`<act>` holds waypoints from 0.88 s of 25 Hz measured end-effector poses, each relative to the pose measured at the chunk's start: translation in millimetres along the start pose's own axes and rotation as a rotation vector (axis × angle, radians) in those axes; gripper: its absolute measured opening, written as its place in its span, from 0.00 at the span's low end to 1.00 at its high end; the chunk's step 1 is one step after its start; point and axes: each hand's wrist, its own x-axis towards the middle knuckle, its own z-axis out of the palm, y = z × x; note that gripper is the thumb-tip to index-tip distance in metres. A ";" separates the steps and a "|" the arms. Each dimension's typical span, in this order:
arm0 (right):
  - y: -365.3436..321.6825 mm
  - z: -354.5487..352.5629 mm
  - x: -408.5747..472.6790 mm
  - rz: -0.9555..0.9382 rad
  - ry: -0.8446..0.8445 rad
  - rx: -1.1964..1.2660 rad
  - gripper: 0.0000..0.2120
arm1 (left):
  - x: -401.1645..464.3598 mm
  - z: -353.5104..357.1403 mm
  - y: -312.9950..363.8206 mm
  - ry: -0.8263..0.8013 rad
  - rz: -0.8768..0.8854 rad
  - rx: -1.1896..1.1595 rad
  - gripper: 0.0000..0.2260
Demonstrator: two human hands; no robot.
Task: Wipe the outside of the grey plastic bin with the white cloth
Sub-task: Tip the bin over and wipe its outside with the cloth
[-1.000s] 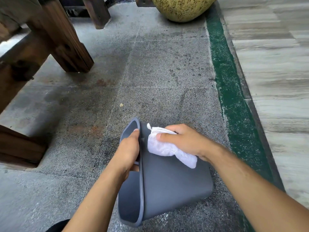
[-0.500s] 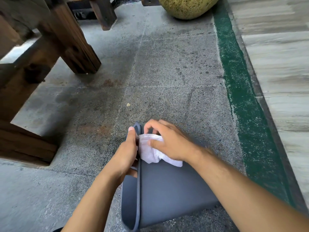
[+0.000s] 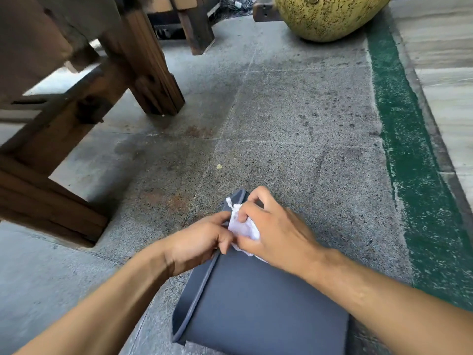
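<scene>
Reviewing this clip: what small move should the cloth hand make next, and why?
Probably drag the white cloth back toward the bin's base. The right hand holds it bunched at the rim end of the grey bin, beside the left hand gripping the rim, and the broad side wall lies exposed.

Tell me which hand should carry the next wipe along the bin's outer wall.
Right. The right hand already grips the white cloth against the grey bin near its rim, while the left hand holds that rim, steadying it.
</scene>
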 end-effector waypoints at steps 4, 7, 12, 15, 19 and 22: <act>1.5 7.0 6.8 0.055 0.107 0.012 0.13 | 17.2 4.7 -7.6 0.092 0.127 0.001 0.24; 3.9 13.5 10.1 0.041 0.156 -0.016 0.12 | 24.3 9.5 -11.9 0.182 0.173 0.076 0.21; 8.0 14.9 0.2 0.042 0.158 -0.009 0.14 | 20.5 19.1 -13.0 0.229 0.183 0.070 0.19; 16.7 13.5 -13.5 0.061 0.127 -0.049 0.14 | 19.8 25.1 -15.2 0.247 0.152 0.046 0.20; 37.0 16.7 -39.9 0.144 0.080 -0.030 0.14 | 17.1 29.7 -17.1 0.285 0.145 0.009 0.23; 55.0 19.5 -60.1 0.219 0.048 -0.022 0.13 | 17.0 29.1 -20.3 0.336 0.143 0.007 0.22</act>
